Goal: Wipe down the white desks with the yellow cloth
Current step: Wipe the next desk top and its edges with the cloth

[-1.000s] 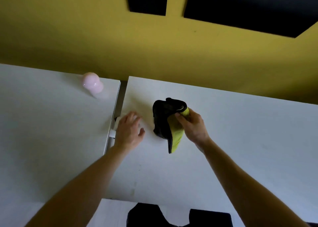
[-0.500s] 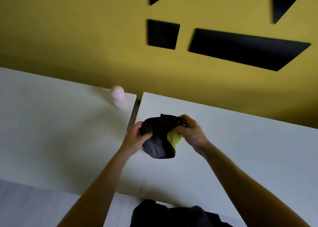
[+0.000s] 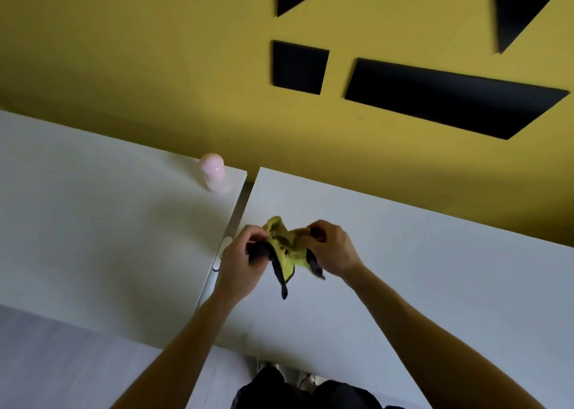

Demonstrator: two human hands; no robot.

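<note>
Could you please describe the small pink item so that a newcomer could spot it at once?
Below the yellow wall, find the left desk. At its far right corner, beside the gap to the right desk, stands the pink item. It alone is pale pink and round-topped, and nothing touches it.

Crumpled yellow-and-black cloth (image 3: 284, 245): its ends are hidden inside the left grip (image 3: 240, 266) and right grip (image 3: 335, 250). Small pale pink rounded bottle (image 3: 212, 172): blurred, details illegible. Black triangular wall panels (image 3: 525, 5): cut by the top edge.
</note>
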